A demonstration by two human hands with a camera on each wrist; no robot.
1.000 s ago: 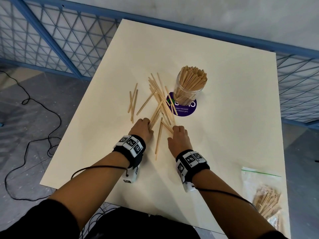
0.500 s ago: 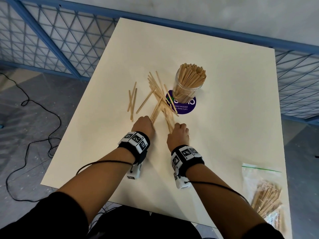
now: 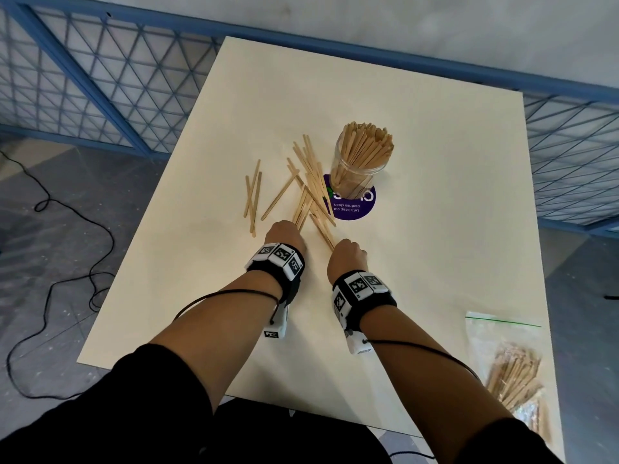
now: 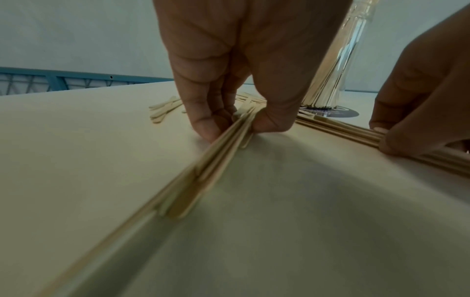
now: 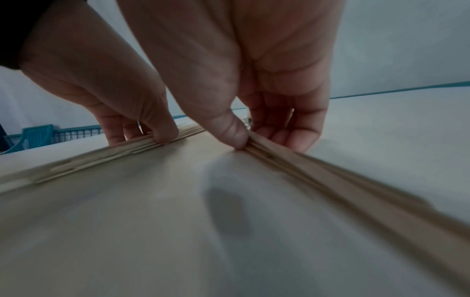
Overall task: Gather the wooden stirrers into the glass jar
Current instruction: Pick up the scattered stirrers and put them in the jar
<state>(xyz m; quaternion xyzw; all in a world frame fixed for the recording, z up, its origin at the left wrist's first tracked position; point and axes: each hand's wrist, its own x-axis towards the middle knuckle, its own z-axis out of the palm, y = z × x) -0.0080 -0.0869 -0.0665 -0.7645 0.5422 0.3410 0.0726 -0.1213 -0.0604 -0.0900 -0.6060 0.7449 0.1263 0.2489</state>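
Observation:
A clear glass jar (image 3: 358,169) packed with upright wooden stirrers stands on a purple round sticker (image 3: 355,204) mid-table. Loose wooden stirrers (image 3: 310,182) lie fanned out to its left and front. My left hand (image 3: 283,234) pinches a bundle of stirrers (image 4: 223,144) between thumb and fingers against the table. My right hand (image 3: 348,251) pinches a second bundle (image 5: 300,162) the same way, just right of the left hand. The two bundles form a V that meets near the jar. The jar's base (image 4: 328,96) shows behind the left thumb.
Three stirrers (image 3: 253,199) lie apart at the left of the pile. A zip bag of more stirrers (image 3: 512,373) lies at the near right corner of the cream table (image 3: 435,262). Blue mesh fencing (image 3: 100,78) surrounds the table; a cable runs on the floor at left.
Both hands slid forward toward the jar, raking scattered stirrers into two tighter bundles. The stirrers that lay near the hands are now gathered under the fingers.

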